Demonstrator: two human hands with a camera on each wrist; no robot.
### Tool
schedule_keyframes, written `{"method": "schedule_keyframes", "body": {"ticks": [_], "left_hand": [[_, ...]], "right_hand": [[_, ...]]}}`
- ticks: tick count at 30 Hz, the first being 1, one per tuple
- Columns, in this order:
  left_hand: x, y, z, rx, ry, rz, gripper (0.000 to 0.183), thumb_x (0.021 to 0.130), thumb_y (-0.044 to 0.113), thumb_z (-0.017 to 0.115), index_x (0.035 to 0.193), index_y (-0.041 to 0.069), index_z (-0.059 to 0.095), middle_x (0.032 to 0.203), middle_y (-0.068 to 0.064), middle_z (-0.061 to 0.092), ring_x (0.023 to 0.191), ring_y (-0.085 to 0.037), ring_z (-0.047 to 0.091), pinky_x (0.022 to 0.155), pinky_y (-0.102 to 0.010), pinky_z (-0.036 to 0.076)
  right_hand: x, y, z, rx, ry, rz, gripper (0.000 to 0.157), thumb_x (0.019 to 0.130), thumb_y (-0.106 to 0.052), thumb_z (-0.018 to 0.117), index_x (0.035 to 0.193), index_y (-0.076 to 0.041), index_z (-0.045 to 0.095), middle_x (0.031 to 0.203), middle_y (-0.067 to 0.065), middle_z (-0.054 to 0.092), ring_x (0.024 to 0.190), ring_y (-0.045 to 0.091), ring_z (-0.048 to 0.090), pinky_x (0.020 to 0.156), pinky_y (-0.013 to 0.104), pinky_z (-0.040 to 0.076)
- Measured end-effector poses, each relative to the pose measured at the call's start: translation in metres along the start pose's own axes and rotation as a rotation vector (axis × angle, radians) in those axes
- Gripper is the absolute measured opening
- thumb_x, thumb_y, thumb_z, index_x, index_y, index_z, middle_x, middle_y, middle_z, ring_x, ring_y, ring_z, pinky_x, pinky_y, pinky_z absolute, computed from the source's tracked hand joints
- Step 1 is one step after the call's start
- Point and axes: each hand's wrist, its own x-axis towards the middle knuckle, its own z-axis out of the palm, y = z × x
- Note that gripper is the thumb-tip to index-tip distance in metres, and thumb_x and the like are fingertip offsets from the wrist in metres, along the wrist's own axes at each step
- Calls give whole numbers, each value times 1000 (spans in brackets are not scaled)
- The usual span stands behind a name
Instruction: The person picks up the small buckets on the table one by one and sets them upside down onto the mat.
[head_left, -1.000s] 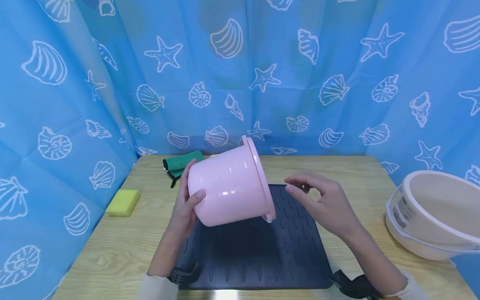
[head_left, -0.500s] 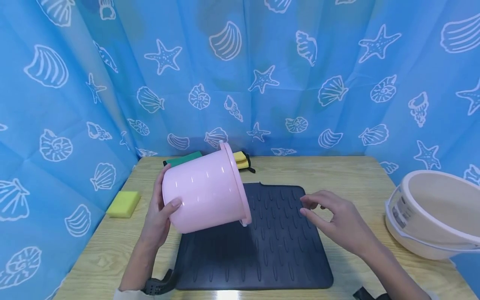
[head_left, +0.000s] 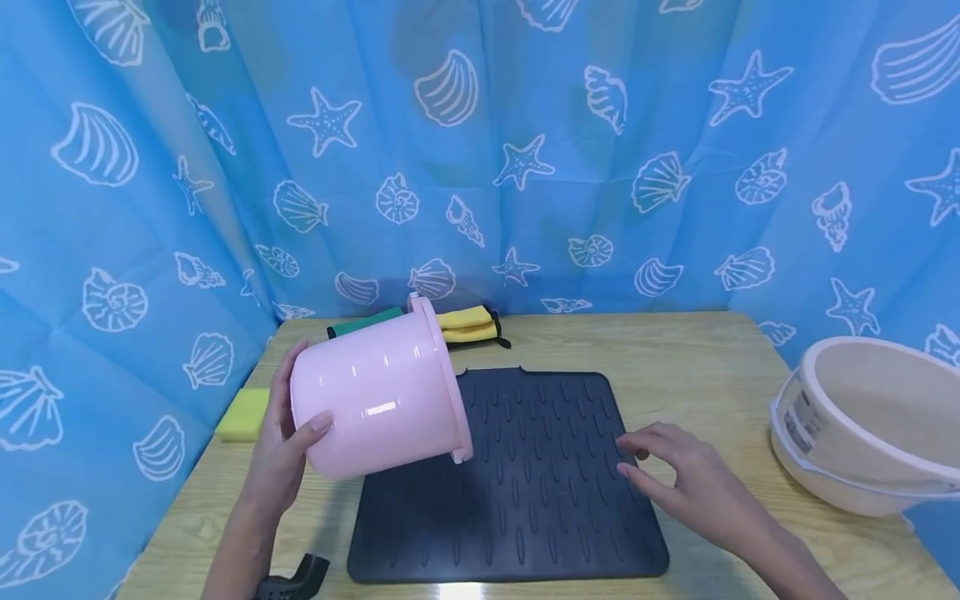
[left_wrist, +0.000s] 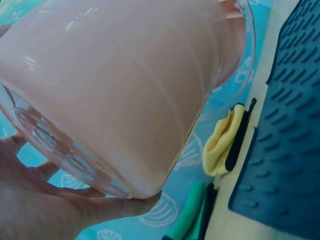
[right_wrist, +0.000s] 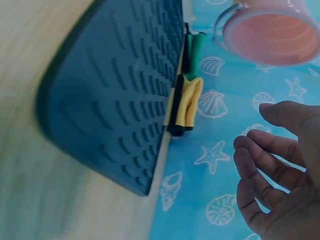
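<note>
A pink bucket (head_left: 378, 392) is held on its side above the left part of a dark ridged mat (head_left: 540, 483), its mouth facing right. My left hand (head_left: 281, 442) grips it round the base, thumb on the near side; the left wrist view shows the fingers (left_wrist: 112, 207) spread under the bottom rim. My right hand (head_left: 693, 483) hovers over the mat's right edge, holding nothing, with fingers loosely bent and thumb apart. In the right wrist view the bucket's hollow inside (right_wrist: 272, 37) shows, with nothing visible in it.
A cream bucket (head_left: 825, 450) stands at the table's right edge. A yellow sponge (head_left: 243, 417) lies at the left, partly behind my left arm. Green cloth (head_left: 367, 322) and yellow cloth (head_left: 468, 325) lie at the back, before a blue shell-print curtain (head_left: 480, 208).
My left hand has carried the tilted pink bucket left and slightly down, uncovering the yellow cloth and more of the mat. My right hand has drawn away to the right and down.
</note>
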Motion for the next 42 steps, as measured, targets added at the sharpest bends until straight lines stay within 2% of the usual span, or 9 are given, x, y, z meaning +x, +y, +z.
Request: {"method": "schedule_keyframes", "body": {"ticks": [7,12,17,27,34,42], "left_hand": [[-7,3,-10,36,24,-5,84,89,1,55,158,34,20,150,-2,30,126,-28,36,86,-28,53],[-7,10,-19,78,23,-7,86,89,-1,56,159,34,20,149,-3,30,125,-28,38,85,-28,54],[-11,14,-28,142,39,-36,87,90,2,60,158,36,20,147,-2,32,121,-26,43,81,-28,55],[-10,15,-40,140,29,-28,88,90,-2,61,159,34,20,149,-3,29,118,-22,48,79,-28,56],[-10,20,-50,183,41,-33,89,90,-1,62,160,34,19,153,-3,26,117,-17,49,75,-27,57],[-13,21,-64,248,70,-49,88,91,1,64,159,37,20,156,-2,23,118,-13,47,72,-24,56]], "right_hand": [[-13,8,6,-37,-60,44,24,86,-20,80,109,-21,74,99,-17,64,86,4,60,67,29,54],[-24,15,16,-47,-29,-21,27,82,-16,83,106,-22,74,98,-19,63,83,3,59,66,26,53],[-31,16,25,-36,-43,-66,28,80,-14,84,106,-19,74,98,-16,64,84,4,61,68,28,54],[-40,18,24,-146,-213,85,25,86,-26,80,109,-17,75,99,-14,63,87,5,60,74,35,54],[-40,17,28,-145,-304,173,27,85,-29,80,108,-17,75,104,-6,66,95,16,63,80,43,54],[-44,21,34,-138,-341,191,28,84,-31,81,107,-17,75,107,-3,66,98,18,62,83,45,53]]}}
